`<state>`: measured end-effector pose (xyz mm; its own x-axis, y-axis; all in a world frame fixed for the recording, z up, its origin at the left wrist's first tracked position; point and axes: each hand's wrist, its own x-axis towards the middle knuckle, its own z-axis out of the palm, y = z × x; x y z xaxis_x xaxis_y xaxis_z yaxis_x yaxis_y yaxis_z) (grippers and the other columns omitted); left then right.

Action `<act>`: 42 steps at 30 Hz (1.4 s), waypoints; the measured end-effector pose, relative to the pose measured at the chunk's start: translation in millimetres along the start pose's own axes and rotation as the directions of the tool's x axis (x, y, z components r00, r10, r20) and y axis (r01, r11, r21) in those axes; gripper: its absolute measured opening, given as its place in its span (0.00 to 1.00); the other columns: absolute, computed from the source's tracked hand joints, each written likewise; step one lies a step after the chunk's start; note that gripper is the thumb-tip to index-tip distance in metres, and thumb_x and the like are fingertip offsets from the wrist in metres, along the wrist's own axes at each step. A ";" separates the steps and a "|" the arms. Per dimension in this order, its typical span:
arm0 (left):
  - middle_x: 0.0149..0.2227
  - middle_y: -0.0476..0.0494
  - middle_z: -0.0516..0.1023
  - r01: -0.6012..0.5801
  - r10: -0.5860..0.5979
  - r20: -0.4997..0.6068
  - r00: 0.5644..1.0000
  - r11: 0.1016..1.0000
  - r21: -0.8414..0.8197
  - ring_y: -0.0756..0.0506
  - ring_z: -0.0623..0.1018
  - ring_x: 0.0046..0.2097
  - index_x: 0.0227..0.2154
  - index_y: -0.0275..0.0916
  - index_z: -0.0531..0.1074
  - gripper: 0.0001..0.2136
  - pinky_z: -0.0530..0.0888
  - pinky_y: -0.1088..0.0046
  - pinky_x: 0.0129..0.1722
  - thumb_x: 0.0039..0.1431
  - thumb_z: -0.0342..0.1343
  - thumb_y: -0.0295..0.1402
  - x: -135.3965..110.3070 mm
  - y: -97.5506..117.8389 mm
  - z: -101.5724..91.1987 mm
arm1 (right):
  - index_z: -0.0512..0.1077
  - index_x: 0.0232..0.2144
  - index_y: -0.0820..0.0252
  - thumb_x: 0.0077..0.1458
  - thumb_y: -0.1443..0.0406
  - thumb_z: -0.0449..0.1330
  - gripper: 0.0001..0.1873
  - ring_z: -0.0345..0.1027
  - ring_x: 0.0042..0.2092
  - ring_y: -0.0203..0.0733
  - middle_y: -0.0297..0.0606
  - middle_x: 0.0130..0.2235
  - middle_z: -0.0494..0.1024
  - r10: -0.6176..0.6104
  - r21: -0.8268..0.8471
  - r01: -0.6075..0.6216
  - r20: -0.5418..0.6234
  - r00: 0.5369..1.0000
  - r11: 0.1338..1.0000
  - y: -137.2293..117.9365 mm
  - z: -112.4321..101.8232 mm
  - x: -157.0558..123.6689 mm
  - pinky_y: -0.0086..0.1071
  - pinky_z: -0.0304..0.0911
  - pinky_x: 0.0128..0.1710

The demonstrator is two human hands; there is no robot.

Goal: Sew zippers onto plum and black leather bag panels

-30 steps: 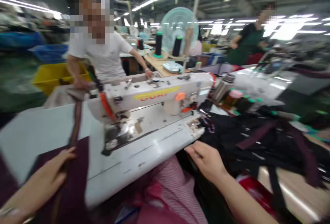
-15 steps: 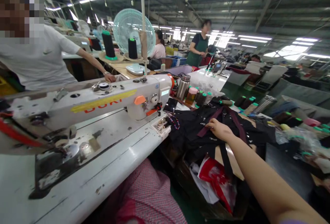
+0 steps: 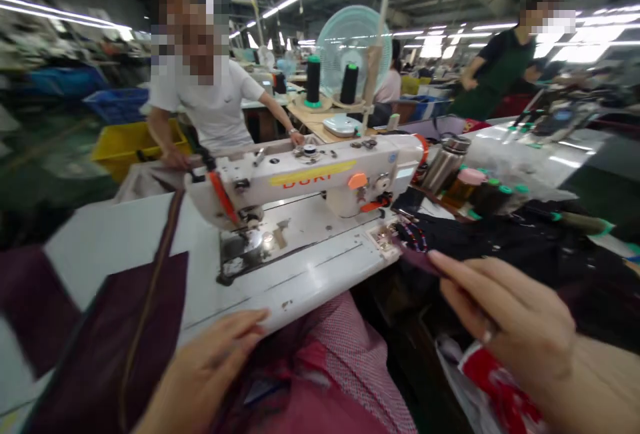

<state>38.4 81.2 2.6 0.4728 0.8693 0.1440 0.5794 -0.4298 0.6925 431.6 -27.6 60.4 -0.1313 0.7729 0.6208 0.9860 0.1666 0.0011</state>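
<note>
A white table (image 3: 320,287) spans a sewing floor, its left side back in view after the gaze pointed farther right half a second ago. On it stands a sewing machine (image 3: 300,177), with a co-worker (image 3: 213,114) in a white shirt on the far side. Black cloth (image 3: 525,237) lies to the right; at near left a maroon panel (image 3: 167,307) lies under a long brown strip (image 3: 164,247). The left hand (image 3: 210,361), out of view earlier, shows at the table's near edge, fingers almost together; whether they grip anything cannot be told. The right hand (image 3: 515,317), earlier reaching over the black cloth, is now nearer, a maroon piece (image 3: 421,262) pinched in its fingers. The piece extends left from the fingertips, near a string of beads (image 3: 414,235).
</note>
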 end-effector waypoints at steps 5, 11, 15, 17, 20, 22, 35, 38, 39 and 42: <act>0.39 0.44 0.80 0.211 -0.206 0.090 0.974 0.693 -0.689 0.42 0.80 0.40 0.48 0.48 0.74 0.19 0.78 0.64 0.44 0.56 0.55 0.48 6.7 53.3 27.4 | 0.58 0.60 0.70 0.64 0.69 0.48 0.23 0.64 0.31 0.41 0.39 0.30 0.70 -0.459 0.351 0.407 0.078 0.885 0.843 -124.9 49.6 44.5 0.36 0.63 0.28; 0.30 0.43 0.79 0.305 -0.409 0.022 0.912 0.642 -0.704 0.49 0.78 0.29 0.40 0.34 0.75 0.13 0.78 0.71 0.35 0.54 0.57 0.36 25.2 23.3 -1.8 | 0.66 0.53 0.64 0.62 0.66 0.53 0.17 0.63 0.31 0.42 0.38 0.31 0.71 -0.428 0.565 0.313 0.080 0.900 0.763 -167.7 90.4 63.4 0.36 0.62 0.28; 0.26 0.47 0.76 0.291 -0.242 0.171 0.955 0.871 -0.396 0.52 0.75 0.25 0.34 0.32 0.76 0.11 0.75 0.77 0.29 0.53 0.49 0.26 58.2 -32.5 -6.6 | 0.72 0.44 0.57 0.62 0.68 0.51 0.12 0.67 0.41 0.42 0.39 0.39 0.75 -0.344 0.703 0.129 0.173 0.923 0.699 -168.8 144.0 83.4 0.37 0.66 0.41; 0.21 0.50 0.73 0.270 -0.215 0.200 0.956 0.913 -0.306 0.52 0.74 0.23 0.31 0.33 0.76 0.11 0.73 0.78 0.26 0.52 0.48 0.24 76.2 -57.7 -2.2 | 0.68 0.51 0.56 0.59 0.73 0.49 0.19 0.65 0.50 0.42 0.39 0.49 0.73 -0.339 0.688 0.084 0.244 0.908 0.721 -166.1 180.3 96.6 0.38 0.64 0.50; 0.24 0.49 0.72 0.176 -0.155 0.154 0.976 0.975 -0.132 0.51 0.74 0.27 0.33 0.36 0.77 0.13 0.74 0.75 0.31 0.55 0.46 0.23 93.6 -78.8 3.1 | 0.65 0.53 0.54 0.54 0.75 0.49 0.25 0.64 0.52 0.41 0.37 0.51 0.72 -0.374 0.672 0.077 0.309 0.874 0.737 -161.8 223.1 114.0 0.37 0.63 0.53; 0.31 0.46 0.73 0.099 -0.098 0.094 0.991 0.995 0.001 0.48 0.75 0.36 0.34 0.38 0.77 0.12 0.73 0.69 0.42 0.58 0.47 0.24 97.2 -81.2 3.7 | 0.66 0.52 0.53 0.54 0.74 0.51 0.24 0.63 0.53 0.42 0.36 0.51 0.72 -0.402 0.658 0.094 0.334 0.853 0.747 -159.7 236.8 122.2 0.38 0.63 0.53; 0.51 0.39 0.70 -0.191 0.160 0.106 0.981 0.778 0.598 0.42 0.67 0.55 0.51 0.35 0.66 0.15 0.62 0.61 0.60 0.65 0.47 0.34 82.2 -82.7 12.8 | 0.58 0.59 0.55 0.53 0.70 0.54 0.30 0.52 0.61 0.42 0.35 0.61 0.61 -0.523 0.604 0.225 0.378 0.764 0.765 -152.4 251.3 138.7 0.40 0.57 0.59; 0.59 0.41 0.65 -0.181 0.152 0.099 0.983 0.785 0.592 0.41 0.61 0.61 0.57 0.36 0.61 0.21 0.56 0.57 0.63 0.65 0.46 0.41 84.7 -81.4 11.3 | 0.58 0.59 0.57 0.56 0.68 0.53 0.27 0.50 0.62 0.46 0.39 0.61 0.61 -0.458 0.557 0.192 0.390 0.798 0.808 -151.9 256.1 136.1 0.44 0.57 0.58; 0.60 0.42 0.63 -0.162 0.135 0.091 0.987 0.790 0.591 0.40 0.59 0.63 0.58 0.38 0.60 0.22 0.54 0.56 0.64 0.65 0.46 0.42 85.4 -80.4 10.7 | 0.58 0.59 0.58 0.57 0.68 0.53 0.27 0.50 0.62 0.47 0.40 0.61 0.61 -0.435 0.540 0.179 0.393 0.810 0.822 -151.6 257.1 135.4 0.45 0.57 0.58; 0.63 0.44 0.59 -0.129 0.094 0.090 0.991 0.796 0.591 0.39 0.55 0.65 0.60 0.39 0.57 0.23 0.52 0.53 0.64 0.66 0.43 0.43 86.8 -77.4 9.8 | 0.57 0.60 0.58 0.58 0.67 0.52 0.26 0.49 0.62 0.46 0.39 0.61 0.61 -0.400 0.486 0.179 0.400 0.825 0.856 -151.2 257.8 134.6 0.43 0.58 0.57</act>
<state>41.1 187.6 -45.4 0.5834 0.7994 0.1439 0.7925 -0.5990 0.1149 238.3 209.1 -58.3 -0.5433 0.8158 0.1981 0.7702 0.5783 -0.2691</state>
